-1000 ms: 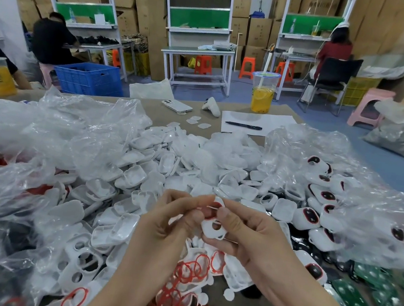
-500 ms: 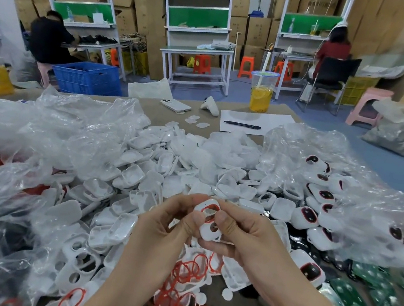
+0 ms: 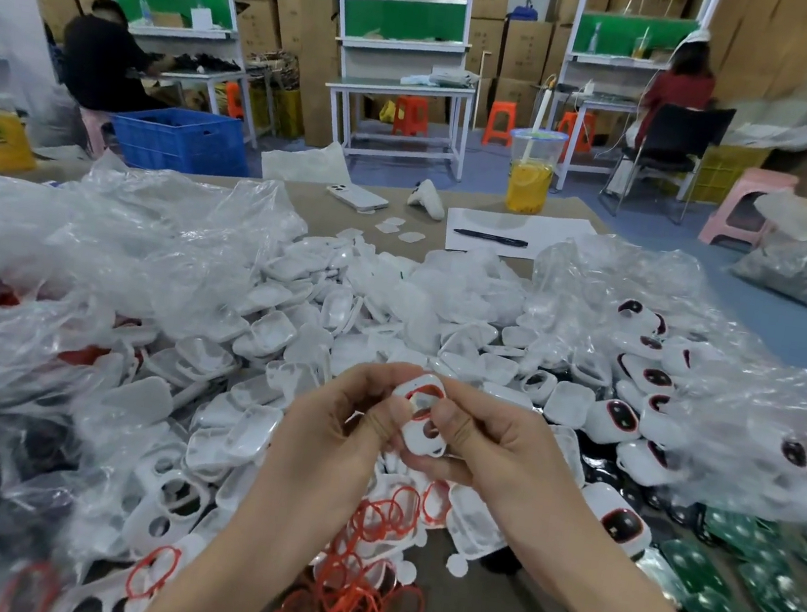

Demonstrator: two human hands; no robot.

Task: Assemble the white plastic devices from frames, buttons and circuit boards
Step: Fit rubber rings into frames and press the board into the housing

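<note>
Pinching one frame (image 3: 422,442) with left grip (image 3: 337,434) and right grip (image 3: 500,449); finished units (image 3: 613,421) piled right of it, loads to go.

It was a small factory assembly workshop: stacked cardboard boxes (image 3: 298,5) lined the far wall behind steel workbenches (image 3: 401,85), workers (image 3: 99,55) sat there near plastic stools (image 3: 410,115), and loose white plastic shells (image 3: 273,334) in clear bags (image 3: 141,238) heaped the near table (image 3: 312,204).

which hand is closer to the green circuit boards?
Right. The right hand is left of the green circuit boards; the left hand is farther left, past the white frame both hold.
</note>
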